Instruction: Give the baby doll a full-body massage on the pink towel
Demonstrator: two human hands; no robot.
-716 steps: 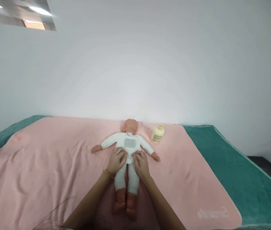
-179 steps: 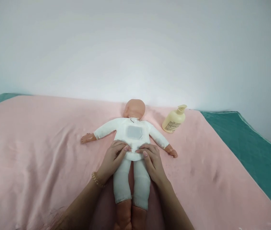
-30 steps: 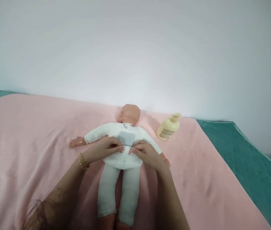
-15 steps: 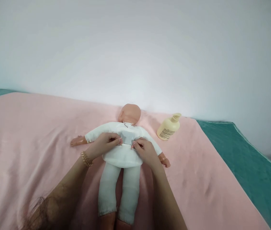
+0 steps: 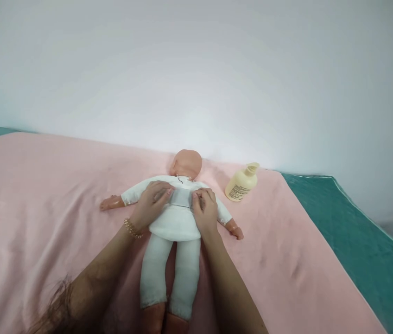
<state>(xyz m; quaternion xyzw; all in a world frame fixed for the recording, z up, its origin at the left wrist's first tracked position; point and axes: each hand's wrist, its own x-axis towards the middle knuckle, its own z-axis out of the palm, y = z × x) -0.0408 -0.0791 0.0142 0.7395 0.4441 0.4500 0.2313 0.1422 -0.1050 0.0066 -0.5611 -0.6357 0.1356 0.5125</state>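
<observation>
One doll (image 5: 175,229), one bottle (image 5: 241,186), one bracelet (image 5: 131,228) — one pink blanket (image 5: 273,264)

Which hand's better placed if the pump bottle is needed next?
Likely the right hand: it's nearer the pump bottle. The left hand is farther, across the doll.

Print (image 5: 239,192) on the bottle (image 5: 241,183) is unreadably small.

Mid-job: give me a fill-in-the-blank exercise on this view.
Between the left hand and right hand, a gray panel shows on the ____'s torso.
The blanket under the doll is colored ____.
The bracelet is on the person's ____ arm.
In the picture, the pump bottle is to the ____ of the doll.

Missing: doll; pink; left; right
</observation>
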